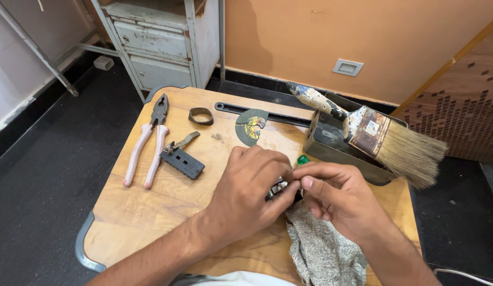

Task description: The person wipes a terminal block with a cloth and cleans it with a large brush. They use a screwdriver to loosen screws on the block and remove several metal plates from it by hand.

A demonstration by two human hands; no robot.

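Hands meet mid-table: left hand (246,190) and right hand (334,193) pinch a small metal part (277,188) between curled fingers, above a cloth (320,249). Pliers (148,143), a black plate (182,161) and a brush (379,135) on a box (331,145) lie near.

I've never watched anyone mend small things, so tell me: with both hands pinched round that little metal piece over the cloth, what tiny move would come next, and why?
Probably a small turn of the metal part, to show more of it. The left hand and right hand nearly cover it, pinched together above the patterned cloth. Both hands are occupied, and the pliers lie apart on the wooden table, so no tool seems due yet.
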